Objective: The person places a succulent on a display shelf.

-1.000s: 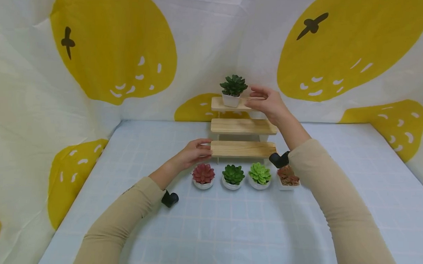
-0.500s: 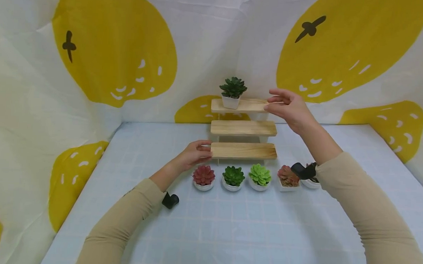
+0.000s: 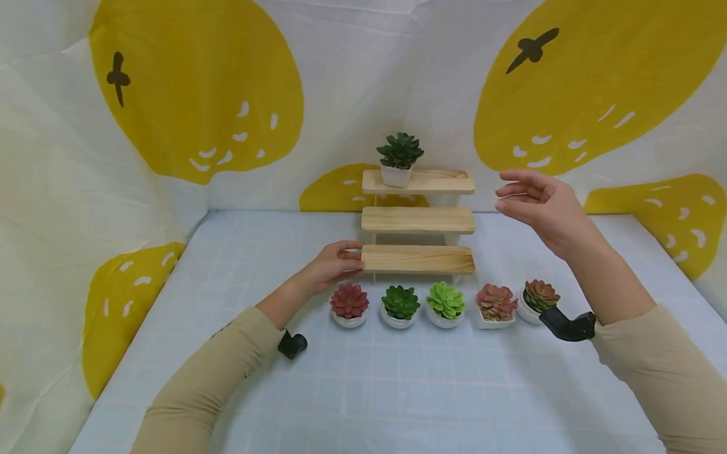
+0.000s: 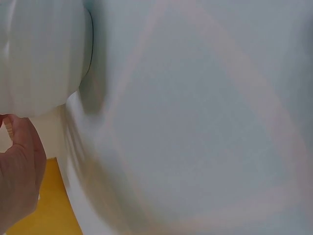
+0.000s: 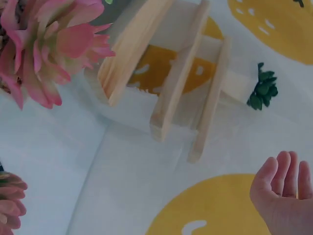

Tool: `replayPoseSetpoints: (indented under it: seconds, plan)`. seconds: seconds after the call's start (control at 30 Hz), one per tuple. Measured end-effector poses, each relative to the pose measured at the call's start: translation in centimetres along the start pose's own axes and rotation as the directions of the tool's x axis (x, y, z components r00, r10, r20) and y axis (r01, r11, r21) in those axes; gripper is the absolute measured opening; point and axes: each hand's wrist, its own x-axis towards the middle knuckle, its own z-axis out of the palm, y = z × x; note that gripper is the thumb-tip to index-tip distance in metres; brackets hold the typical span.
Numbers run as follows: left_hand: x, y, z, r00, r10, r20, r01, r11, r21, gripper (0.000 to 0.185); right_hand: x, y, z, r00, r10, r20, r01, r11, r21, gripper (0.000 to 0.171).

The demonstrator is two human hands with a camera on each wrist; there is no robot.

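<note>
A three-tier wooden shelf (image 3: 418, 219) stands at the back of the table. A dark green succulent (image 3: 400, 156) in a white pot sits at the left of its top tier. My left hand (image 3: 352, 254) rests against the left end of the bottom tier, fingers relaxed. My right hand (image 3: 510, 195) hovers open in the air to the right of the shelf, holding nothing. The right wrist view shows the shelf (image 5: 181, 78), the dark green succulent (image 5: 263, 90) and my fingers (image 5: 283, 181) spread loosely.
Several potted succulents stand in a row in front of the shelf: red (image 3: 349, 303), dark green (image 3: 399, 303), light green (image 3: 446, 301), pink (image 3: 496, 304) and brownish (image 3: 539, 296). A yellow-patterned cloth wall (image 3: 194, 81) rings the pale blue checked table (image 3: 394, 388).
My right hand has drawn away from the shelf's top tier, moving right and slightly down. The two rightmost pots have come into full view. The left hand has stayed put.
</note>
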Motion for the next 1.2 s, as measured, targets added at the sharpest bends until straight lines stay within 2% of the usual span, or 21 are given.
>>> replayPoseSetpoints:
  seconds: [0.27,0.37,0.5,0.6,0.87,1.03,1.2]
  plan:
    - [0.1,-0.1,-0.2,1.0,0.003,0.01,-0.003,1.0,-0.008,0.049,-2.0,0.4,-2.4,0.998,-0.068,0.01,0.069,0.993,-0.1,0.04]
    - [0.0,0.0,-0.1,1.0,0.005,0.01,-0.005,1.0,-0.015,0.049,-2.6,0.9,-3.3,0.992,-0.123,0.036,0.125,0.989,-0.077,0.044]
    - [0.0,0.1,-0.1,1.0,0.0,0.006,0.0,1.0,-0.027,0.049,-3.6,1.5,-4.2,0.987,-0.151,0.053,0.155,0.984,-0.085,0.046]
    - [0.0,0.1,-0.1,1.0,-0.004,0.007,0.004,1.0,-0.026,0.049,-4.3,2.1,-5.0,0.988,-0.146,0.043,0.15,0.984,-0.1,0.045]
    - [0.2,-0.1,-0.2,1.0,0.002,0.016,-0.001,1.0,-0.021,0.049,-5.7,3.8,-7.8,0.993,-0.117,0.024,0.118,0.993,-0.03,0.049]
    - [0.1,-0.1,-0.2,1.0,0.002,0.023,-0.002,1.0,-0.025,0.049,-6.9,4.6,-9.5,0.997,-0.075,0.023,0.076,0.995,-0.064,0.051]
    - [0.1,-0.1,-0.2,1.0,0.003,0.015,-0.003,1.0,-0.026,0.049,-8.0,5.5,-10.7,1.0,-0.009,0.016,0.012,0.989,-0.149,0.052]
